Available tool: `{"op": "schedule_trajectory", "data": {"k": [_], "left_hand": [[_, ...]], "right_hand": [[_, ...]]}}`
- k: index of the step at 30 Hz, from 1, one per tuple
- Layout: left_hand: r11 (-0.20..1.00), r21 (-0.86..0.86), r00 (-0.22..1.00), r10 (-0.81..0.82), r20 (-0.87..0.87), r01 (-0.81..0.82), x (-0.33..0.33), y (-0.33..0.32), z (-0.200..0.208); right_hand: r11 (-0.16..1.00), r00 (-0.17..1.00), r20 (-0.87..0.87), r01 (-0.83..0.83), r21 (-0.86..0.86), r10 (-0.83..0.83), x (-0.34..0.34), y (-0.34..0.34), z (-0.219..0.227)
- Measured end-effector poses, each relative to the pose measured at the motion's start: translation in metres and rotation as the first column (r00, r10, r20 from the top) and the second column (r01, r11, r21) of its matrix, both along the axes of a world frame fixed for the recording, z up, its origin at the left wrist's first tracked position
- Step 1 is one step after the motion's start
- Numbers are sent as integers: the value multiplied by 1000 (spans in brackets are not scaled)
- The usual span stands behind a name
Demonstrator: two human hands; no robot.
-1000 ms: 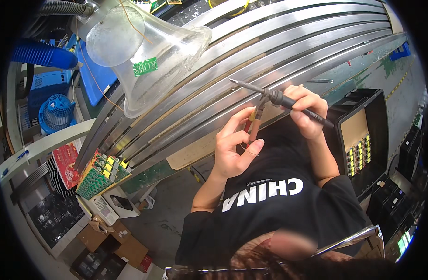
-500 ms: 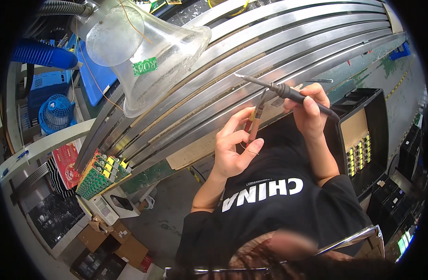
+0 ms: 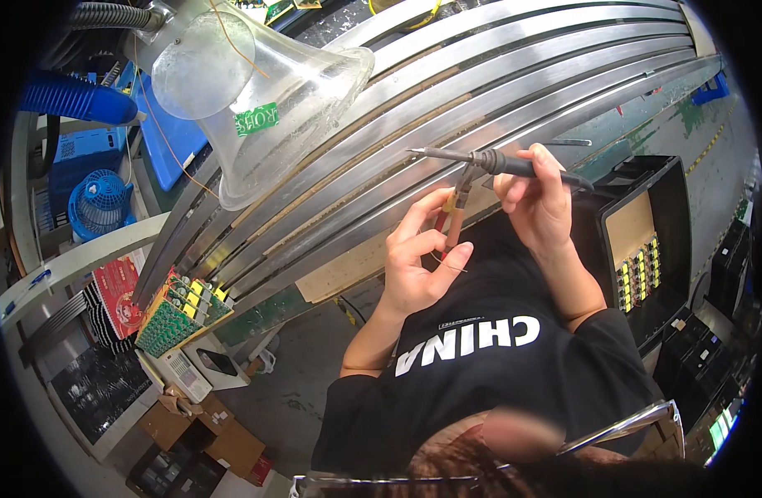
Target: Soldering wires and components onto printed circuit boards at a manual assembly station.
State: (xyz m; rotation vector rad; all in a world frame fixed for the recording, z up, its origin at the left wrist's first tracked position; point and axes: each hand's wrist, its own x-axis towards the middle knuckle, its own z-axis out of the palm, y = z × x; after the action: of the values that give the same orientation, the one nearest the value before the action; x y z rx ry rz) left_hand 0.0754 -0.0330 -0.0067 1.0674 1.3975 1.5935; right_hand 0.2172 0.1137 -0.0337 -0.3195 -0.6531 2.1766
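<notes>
Currently | your right hand [image 3: 539, 199] curls its fingers closed around the soldering iron [image 3: 507, 163], tip pointing left over the metal rails [image 3: 447, 116] | your left hand [image 3: 416, 264] grips the pliers [image 3: 456, 222], head upward near the iron's collar, contact unclear | black box [image 3: 594, 228] at your right

Soldering-iron handle [image 3: 507, 163] — matt plastic; bench rails [image 3: 564, 62] — smooth, glossy metal.

The black-handled soldering iron [image 3: 504, 163] is held nearly level, slim metal tip pointing left; the pliers [image 3: 457, 217], red-and-yellow-handled, stand steeply, jaws up, near its collar (whether they touch is unclear).
</notes>
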Motion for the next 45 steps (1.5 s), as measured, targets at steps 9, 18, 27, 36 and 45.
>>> {"op": "schedule_trajectory", "data": {"k": [9,18,27,36,45], "left_hand": [[998,52,994,-26,105,21,-3,-3,0],[998,48,989,-44,138,38,-5,-6,1],[997,69,989,32,147,-43,-17,-16,9],[990,79,958,88,274,-114,-17,-18,6],[998,53,968,22,250,-36,-19,-20,9]], "right_hand": [[760,980,105,63,646,-170,1,19,5],[788,944,215,68,612,-249,1,14,16],[539,865,263,10,842,-427,-13,9,32],[229,869,79,41,973,-489,-11,6,43],[-1,702,60,-87,996,-709,-21,4,38]]}}
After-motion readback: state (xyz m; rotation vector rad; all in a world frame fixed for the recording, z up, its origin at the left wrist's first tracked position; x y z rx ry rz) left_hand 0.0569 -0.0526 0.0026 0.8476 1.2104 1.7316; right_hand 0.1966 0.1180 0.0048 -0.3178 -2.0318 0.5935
